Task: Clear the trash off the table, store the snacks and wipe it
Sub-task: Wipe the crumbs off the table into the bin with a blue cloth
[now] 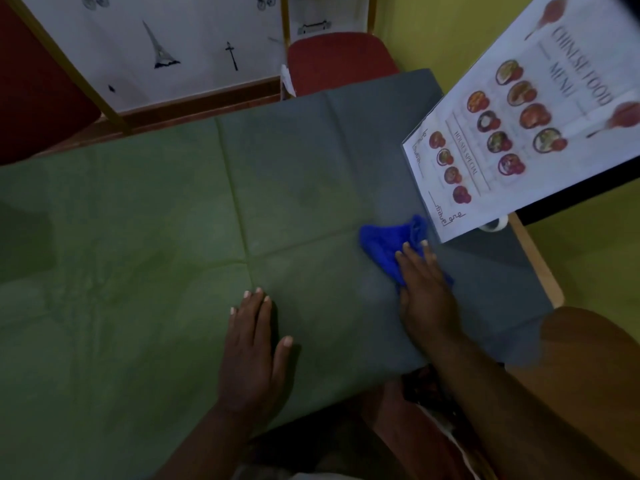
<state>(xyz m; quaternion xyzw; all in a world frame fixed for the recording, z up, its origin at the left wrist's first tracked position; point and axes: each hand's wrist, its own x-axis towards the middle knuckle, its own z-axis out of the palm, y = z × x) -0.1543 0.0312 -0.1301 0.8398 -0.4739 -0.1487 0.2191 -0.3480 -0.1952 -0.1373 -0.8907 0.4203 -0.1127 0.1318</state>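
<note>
A green tablecloth (138, 237) with fold creases covers the table. A crumpled blue cloth (388, 244) lies on it at the right, and my right hand (427, 292) presses flat on the cloth's near part, fingers stretched over it. My left hand (254, 344) rests palm down on the tablecloth near the front edge, fingers apart and holding nothing. No trash or snacks show on the table.
A white "Chinese Food Menu" sheet (519, 133) on a dark board overhangs the table's right end. A red chair (339, 60) stands behind the far edge. A white panel with drawings (156, 46) leans at the back left. The table's wooden corner (540, 271) shows at right.
</note>
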